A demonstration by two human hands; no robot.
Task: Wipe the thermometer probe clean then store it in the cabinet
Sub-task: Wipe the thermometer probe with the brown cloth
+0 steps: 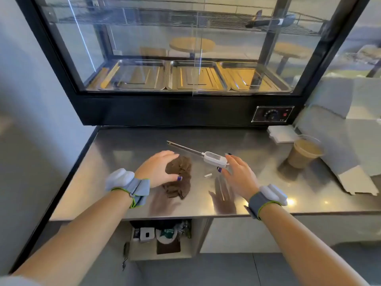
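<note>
A thermometer with a white body and a long metal probe lies on the steel counter, probe pointing back left. A crumpled brown cloth lies left of it. My left hand hovers over the cloth's left part, fingers spread and curved, the thumb beside the cloth. My right hand is open just right of the thermometer body, fingertips close to it. A small white cap-like piece lies between the hands. Behind stands a black glass-fronted display cabinet with metal trays inside.
A plastic cup of brown drink stands at the right, with a stack of white napkins behind it and folded grey cardboard boxes further right. An open shelf under the counter holds small items. The cabinet's control panel sits low right.
</note>
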